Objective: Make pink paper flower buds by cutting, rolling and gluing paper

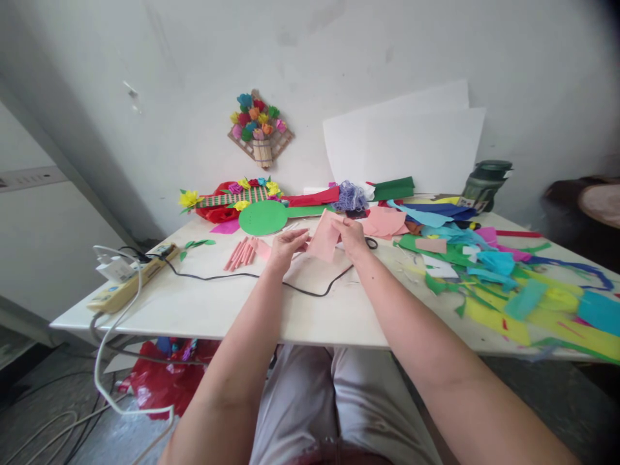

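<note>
Hands (290, 248) and (351, 237) closed on pink paper sheet (323, 237), left at its near corner, right along its top edge, lifted just above white table (232, 303). Pink paper rolls (239, 254) lying finished just left of left hand; this sheet still flat, not rolled. Black cord (300, 287) below. Green paper disc (263, 218) behind. Coloured paper scraps (508, 284) heaped right.

A pink paper piece (323, 237), a green paper disc (263, 218), pink rolled sticks (239, 254), a black cable (300, 288).

text: none legible | label on green jar (485, 184): too small to read
</note>
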Action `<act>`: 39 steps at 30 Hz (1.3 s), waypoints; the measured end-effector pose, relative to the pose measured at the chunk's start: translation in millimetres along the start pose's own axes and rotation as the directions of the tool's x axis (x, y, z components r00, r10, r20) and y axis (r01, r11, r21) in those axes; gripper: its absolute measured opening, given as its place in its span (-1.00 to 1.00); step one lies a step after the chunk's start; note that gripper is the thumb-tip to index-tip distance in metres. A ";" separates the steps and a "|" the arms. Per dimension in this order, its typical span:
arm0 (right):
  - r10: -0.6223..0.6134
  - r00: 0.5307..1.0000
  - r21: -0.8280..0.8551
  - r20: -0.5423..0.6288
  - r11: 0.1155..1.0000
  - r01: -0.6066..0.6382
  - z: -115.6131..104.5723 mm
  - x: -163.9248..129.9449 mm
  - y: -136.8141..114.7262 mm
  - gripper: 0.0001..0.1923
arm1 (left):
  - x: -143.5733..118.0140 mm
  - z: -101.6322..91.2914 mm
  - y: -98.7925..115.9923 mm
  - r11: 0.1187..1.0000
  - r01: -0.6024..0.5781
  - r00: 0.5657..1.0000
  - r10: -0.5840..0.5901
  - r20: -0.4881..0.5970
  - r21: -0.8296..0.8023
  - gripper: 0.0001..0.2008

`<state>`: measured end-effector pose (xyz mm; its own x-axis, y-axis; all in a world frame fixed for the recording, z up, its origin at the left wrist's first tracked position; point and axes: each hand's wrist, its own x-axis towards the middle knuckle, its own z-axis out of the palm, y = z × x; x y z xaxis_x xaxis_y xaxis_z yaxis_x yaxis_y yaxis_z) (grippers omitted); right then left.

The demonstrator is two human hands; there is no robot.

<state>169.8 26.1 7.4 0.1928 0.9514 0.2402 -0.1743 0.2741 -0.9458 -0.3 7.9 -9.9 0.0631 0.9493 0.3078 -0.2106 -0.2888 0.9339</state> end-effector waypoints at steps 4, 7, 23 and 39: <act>-0.006 1.000 -0.053 0.021 0.999 0.007 -0.5 0.4 0.8 -0.75 | -1.7 -0.1 1.9 1.000 0.015 1.000 -0.014 0.026 -0.014 -0.59; -0.029 1.000 -0.088 0.010 0.996 0.030 -1.1 2.1 2.6 -0.74 | 1.8 -4.8 2.2 1.000 -0.006 1.000 0.006 -0.022 0.008 -0.58; -0.055 0.989 -0.167 -0.136 0.985 0.032 -8.2 7.8 4.5 -0.76 | -1.7 -15.8 7.7 0.130 -0.038 0.979 0.202 0.011 0.991 -0.79; -0.038 0.992 -0.182 -0.124 0.983 0.014 -7.9 6.6 7.4 -0.76 | 1.6 -19.6 1.3 -0.024 -0.001 0.993 0.121 0.004 1.000 -0.82</act>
<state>177.4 33.3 0.3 0.3179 0.9155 0.2464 0.0072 0.2576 -0.9662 -19.6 11.5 -11.8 0.0406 0.9068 0.4195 0.9803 -0.1175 0.1590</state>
